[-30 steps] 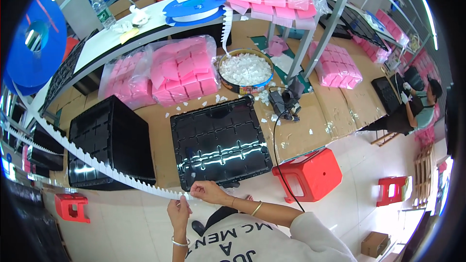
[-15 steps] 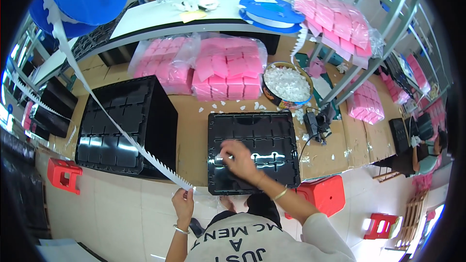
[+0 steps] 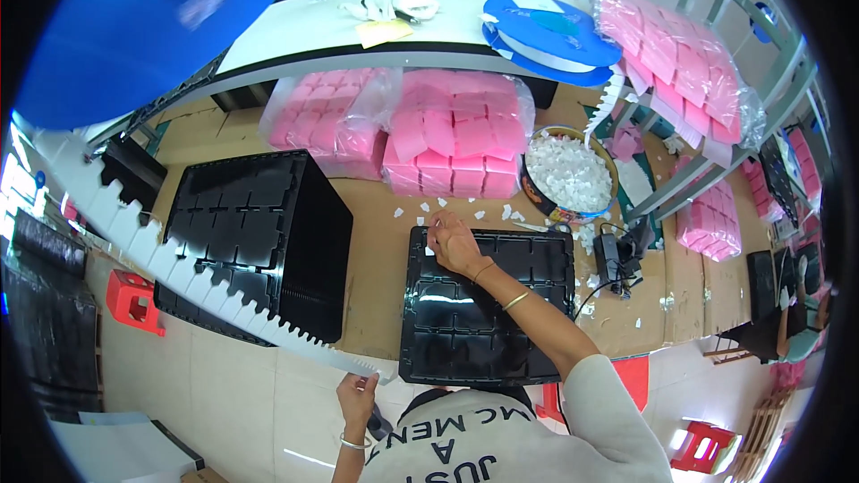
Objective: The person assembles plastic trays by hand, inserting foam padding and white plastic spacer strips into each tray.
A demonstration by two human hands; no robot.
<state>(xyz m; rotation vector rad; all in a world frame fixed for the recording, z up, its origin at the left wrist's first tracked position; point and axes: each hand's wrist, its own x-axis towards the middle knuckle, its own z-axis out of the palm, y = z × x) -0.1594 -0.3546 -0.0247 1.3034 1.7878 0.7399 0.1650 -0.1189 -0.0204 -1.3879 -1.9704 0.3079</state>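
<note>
My left hand (image 3: 357, 396) pinches the end of a long white tape strip (image 3: 219, 300) with small tabs along one edge. The strip runs up to a big blue reel (image 3: 116, 63) at the upper left. Before me lies a stack of black plastic trays (image 3: 484, 313) with shallow compartments. My right hand (image 3: 454, 243) rests at the far left corner of the top tray, fingers drawn together and pointing down. A small white piece (image 3: 429, 251) shows on the tray by those fingers; whatever the fingertips press is hidden.
A taller black tray stack (image 3: 259, 233) stands left. Pink foam packs (image 3: 456, 134), a round tin (image 3: 568, 174) of white scraps, scissors (image 3: 541, 228) and a black adapter with cables (image 3: 617, 259) sit beyond. Another blue reel (image 3: 550, 31) lies on the white shelf. A co-worker (image 3: 796, 331) is far right.
My right hand has gone from above the tray's middle to its far left corner. My left hand keeps the strip end. The strip and blue reel now appear larger and nearer.
</note>
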